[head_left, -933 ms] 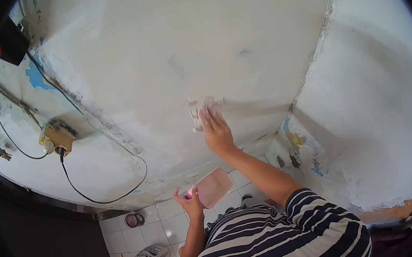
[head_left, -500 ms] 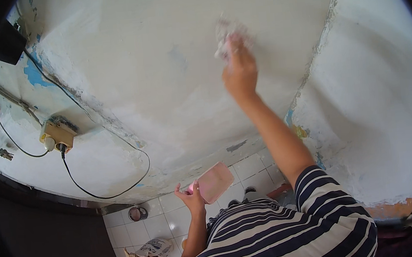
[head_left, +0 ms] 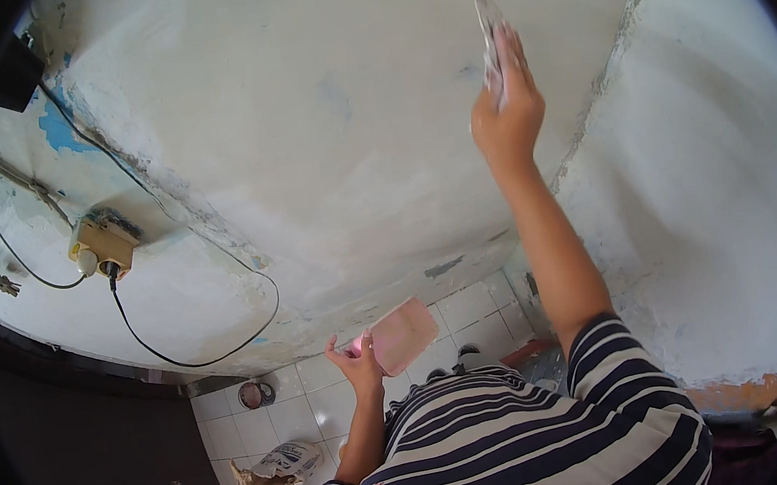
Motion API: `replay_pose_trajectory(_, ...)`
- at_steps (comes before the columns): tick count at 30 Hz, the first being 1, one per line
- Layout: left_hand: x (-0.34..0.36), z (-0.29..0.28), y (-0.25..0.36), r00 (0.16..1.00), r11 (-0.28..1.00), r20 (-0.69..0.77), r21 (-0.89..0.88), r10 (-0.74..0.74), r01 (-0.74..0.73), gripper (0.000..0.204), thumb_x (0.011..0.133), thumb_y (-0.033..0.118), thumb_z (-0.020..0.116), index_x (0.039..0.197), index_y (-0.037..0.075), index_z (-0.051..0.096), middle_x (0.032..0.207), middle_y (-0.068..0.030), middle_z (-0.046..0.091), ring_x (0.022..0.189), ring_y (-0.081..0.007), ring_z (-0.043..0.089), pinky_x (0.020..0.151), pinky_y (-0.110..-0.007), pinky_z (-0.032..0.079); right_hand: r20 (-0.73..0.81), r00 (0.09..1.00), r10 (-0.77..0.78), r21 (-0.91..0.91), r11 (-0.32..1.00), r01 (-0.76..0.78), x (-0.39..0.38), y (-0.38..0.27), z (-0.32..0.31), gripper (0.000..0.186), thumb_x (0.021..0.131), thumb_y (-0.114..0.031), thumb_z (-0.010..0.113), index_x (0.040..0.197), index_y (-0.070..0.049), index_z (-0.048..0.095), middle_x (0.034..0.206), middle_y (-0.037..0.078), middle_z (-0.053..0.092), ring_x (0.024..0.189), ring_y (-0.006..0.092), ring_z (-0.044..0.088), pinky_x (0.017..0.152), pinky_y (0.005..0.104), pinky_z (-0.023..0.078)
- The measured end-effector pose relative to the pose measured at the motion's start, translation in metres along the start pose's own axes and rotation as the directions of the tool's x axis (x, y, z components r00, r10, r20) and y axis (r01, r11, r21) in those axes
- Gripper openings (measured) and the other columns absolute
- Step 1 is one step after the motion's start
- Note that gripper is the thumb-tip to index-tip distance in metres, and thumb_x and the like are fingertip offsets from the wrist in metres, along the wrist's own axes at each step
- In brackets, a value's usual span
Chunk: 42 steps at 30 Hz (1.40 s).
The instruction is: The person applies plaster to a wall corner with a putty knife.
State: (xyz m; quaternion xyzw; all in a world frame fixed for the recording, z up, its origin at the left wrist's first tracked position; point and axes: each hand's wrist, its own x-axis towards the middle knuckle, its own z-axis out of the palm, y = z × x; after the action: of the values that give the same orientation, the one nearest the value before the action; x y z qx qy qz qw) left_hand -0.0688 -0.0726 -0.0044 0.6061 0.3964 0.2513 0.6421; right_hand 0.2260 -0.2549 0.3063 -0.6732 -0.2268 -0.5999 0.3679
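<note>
My right hand (head_left: 509, 119) is raised to the upper right, in front of the pale plastered wall (head_left: 304, 138). It is closed around a putty scraper (head_left: 487, 32), a flat thin blade seen nearly edge-on and smeared with whitish paste. Paste also coats the fingers. Low in the middle, my left hand (head_left: 359, 365) grips one end of a shallow pink plastic tray (head_left: 409, 334), with the thumb and a finger showing at its edge. A pale film lines the inside of the tray.
At left, a yellowish socket box (head_left: 104, 249) carries a plug and a looping black cable (head_left: 196, 365). A dark panel (head_left: 80, 440) stands lower left. On the tiled floor are a torn paper bag (head_left: 276, 478) and a small round container (head_left: 252, 395). Another wall (head_left: 709, 174) meets at right.
My right hand has moved right and slightly down along the wall, and the scraper has turned from showing its smeared face to nearly edge-on. My left hand and the tray stay almost in place.
</note>
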Motion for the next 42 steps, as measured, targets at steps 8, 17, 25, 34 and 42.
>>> replay_pose_trajectory(8, 0.011, 0.010, -0.012, 1.000, 1.000, 0.020, 0.017, 0.020, -0.021, 0.076, 0.093, 0.023, 0.078, 0.147, 0.011, 0.026, 0.094, -0.0078, 0.054, 0.080, -0.0135, 0.052, 0.069, -0.030, 0.044, 0.508, 0.857, -0.088, 0.120, 0.992, 0.030, -0.193, -0.044, 0.022, 0.054, 0.086, 0.002, 0.061, 0.139, -0.004, 0.057, 0.133, 0.018, 0.066, 0.121, 0.0392, 0.064, 0.102, 0.0508, 0.051)
replay_pose_trajectory(17, 0.011, 0.009, -0.003, 1.000, 1.000, 0.000, -0.019, 0.021, -0.021, 0.074, 0.094, 0.023, 0.077, 0.147, 0.012, 0.026, 0.093, -0.0071, 0.054, 0.080, -0.0133, 0.052, 0.069, -0.029, 0.044, 0.491, 0.854, 0.172, 0.254, 0.909, -0.329, -0.068, -0.008, -0.032, 0.055, 0.083, 0.008, 0.055, 0.133, -0.012, 0.066, 0.121, 0.016, 0.072, 0.102, 0.0381, 0.071, 0.088, 0.0416, 0.057)
replay_pose_trajectory(25, 0.002, 0.012, 0.005, 0.999, 0.999, 0.029, -0.024, -0.030, 0.030, 0.081, 0.089, 0.024, 0.081, 0.147, 0.009, 0.027, 0.098, -0.0104, 0.054, 0.088, -0.0178, 0.055, 0.077, -0.034, 0.048, 0.219, 0.974, -0.065, -0.203, 0.973, 0.110, -0.074, 0.005, 0.038, 0.055, 0.086, -0.003, 0.064, 0.140, -0.008, 0.059, 0.142, 0.015, 0.062, 0.127, 0.0370, 0.061, 0.099, 0.0497, 0.049)
replay_pose_trajectory(34, 0.005, 0.009, 0.008, 0.999, 1.000, 0.037, -0.001, -0.019, 0.019, 0.080, 0.089, 0.022, 0.081, 0.146, 0.008, 0.027, 0.097, -0.0101, 0.054, 0.087, -0.0176, 0.055, 0.078, -0.033, 0.048, 0.791, 0.581, 0.194, 0.051, 0.925, -0.377, -0.207, -0.027, -0.021, 0.053, 0.084, 0.006, 0.055, 0.135, -0.007, 0.063, 0.133, 0.015, 0.067, 0.120, 0.0327, 0.066, 0.098, 0.0408, 0.055)
replay_pose_trajectory(42, 0.003, 0.019, 0.005, 0.997, 1.000, 0.078, 0.027, -0.010, 0.008, 0.081, 0.089, 0.024, 0.081, 0.146, 0.007, 0.026, 0.097, -0.0105, 0.054, 0.086, -0.0173, 0.055, 0.076, -0.033, 0.048, 0.024, 0.999, 0.041, -0.030, 0.999, -0.040, 0.010, 0.034, 0.005, 0.051, 0.086, 0.003, 0.059, 0.136, -0.008, 0.062, 0.135, 0.016, 0.066, 0.127, 0.0379, 0.061, 0.100, 0.0468, 0.051)
